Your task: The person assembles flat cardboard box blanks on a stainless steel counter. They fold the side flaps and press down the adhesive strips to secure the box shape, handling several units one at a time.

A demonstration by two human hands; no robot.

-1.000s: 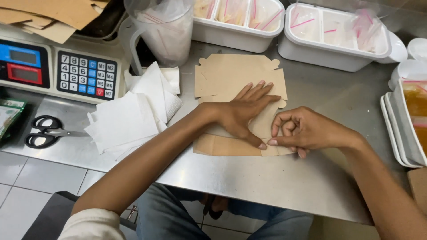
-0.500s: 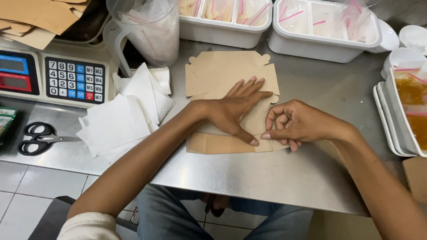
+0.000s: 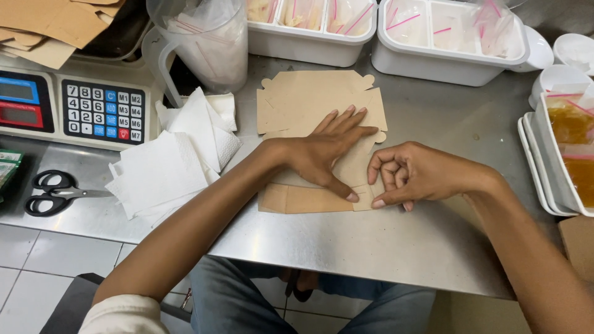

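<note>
A flat brown cardboard box blank (image 3: 309, 102) lies on the steel counter (image 3: 383, 241). My left hand (image 3: 328, 151) presses flat on its middle, fingers spread, thumb tip at the near flap. My right hand (image 3: 411, 176) pinches the blank's near right corner flap between thumb and forefinger, next to my left thumb.
A stack of white paper sheets (image 3: 170, 164) lies left of the blank. Black scissors (image 3: 52, 192) and a weighing scale (image 3: 74, 105) sit further left. A plastic jug (image 3: 204, 40), white tubs of bagged food (image 3: 451, 37) and sauce trays (image 3: 566, 142) ring the counter's back and right.
Both hands stay on the blank in nearly the same pose. My right fingers have tightened on the corner flap, and the view has shifted slightly.
</note>
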